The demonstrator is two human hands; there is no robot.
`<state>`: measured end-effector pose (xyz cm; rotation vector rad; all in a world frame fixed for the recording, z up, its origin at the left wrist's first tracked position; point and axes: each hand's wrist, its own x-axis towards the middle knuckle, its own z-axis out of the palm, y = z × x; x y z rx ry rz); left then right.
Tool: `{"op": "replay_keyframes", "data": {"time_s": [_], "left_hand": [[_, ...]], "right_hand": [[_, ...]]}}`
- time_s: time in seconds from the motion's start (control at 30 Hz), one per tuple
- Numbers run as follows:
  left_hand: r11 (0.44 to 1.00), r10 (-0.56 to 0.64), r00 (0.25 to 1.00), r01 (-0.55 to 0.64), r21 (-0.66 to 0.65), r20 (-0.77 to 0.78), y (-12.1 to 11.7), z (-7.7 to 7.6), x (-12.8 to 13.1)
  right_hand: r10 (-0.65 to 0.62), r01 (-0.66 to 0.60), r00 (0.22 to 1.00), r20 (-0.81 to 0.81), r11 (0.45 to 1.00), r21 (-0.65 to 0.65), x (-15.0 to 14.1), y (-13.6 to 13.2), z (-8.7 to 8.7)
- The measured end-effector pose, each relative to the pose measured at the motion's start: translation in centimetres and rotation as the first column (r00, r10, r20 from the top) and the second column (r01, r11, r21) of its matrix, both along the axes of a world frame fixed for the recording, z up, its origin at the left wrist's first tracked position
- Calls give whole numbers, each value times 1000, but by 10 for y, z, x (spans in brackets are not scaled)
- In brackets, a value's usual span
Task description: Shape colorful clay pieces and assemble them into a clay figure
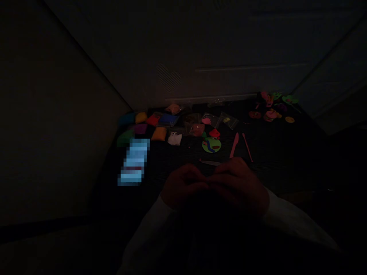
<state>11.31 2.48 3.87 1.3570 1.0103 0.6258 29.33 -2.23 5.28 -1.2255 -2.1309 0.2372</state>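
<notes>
In dim light, my left hand (185, 185) and my right hand (239, 185) meet fingertip to fingertip over the near side of the dark table (272, 152). Both are closed in a pinch, and whatever lies between the fingers is too dark and small to make out. Just beyond my fingers lies a pale thin modelling tool (210, 162), partly behind my right hand. A pink modelling knife (234, 144) and a thin pink stick tool (247, 147) rest past my right hand. Farther off sits a green clay disc (211, 145) with blue and red shapes on it.
Several bags of coloured clay, among them an orange one (159, 133) and a white one (174, 138), line the back left. A lit phone (134, 162), blurred out, lies at the left. Small clay figures (271, 115) stand at the back right, before a pale wall (218, 82).
</notes>
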Motion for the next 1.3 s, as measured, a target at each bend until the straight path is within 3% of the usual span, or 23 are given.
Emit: {"op": "replay_keyframes", "data": {"time_s": [0.2,0.47,0.7,0.93,1.3], "left_hand": [[1000,3,1000,-3,3,15,0,2,1],[970,-91,992,107,217,-85,2,-4,0],[986,-93,993,102,134,-70,2,-6,3],[998,-9,996,14,58,-92,3,-8,3],[998,-20,998,23,52,-62,1,-12,2]], "right_hand": [[18,-18,999,48,1000,-7,1,1,-2],[-27,23,995,93,999,44,0,2,-7],[-76,67,989,125,995,71,-5,2,-12],[-126,124,991,-39,992,-33,-7,1,-14],[-87,87,995,-44,996,4,-6,4,-21]]}}
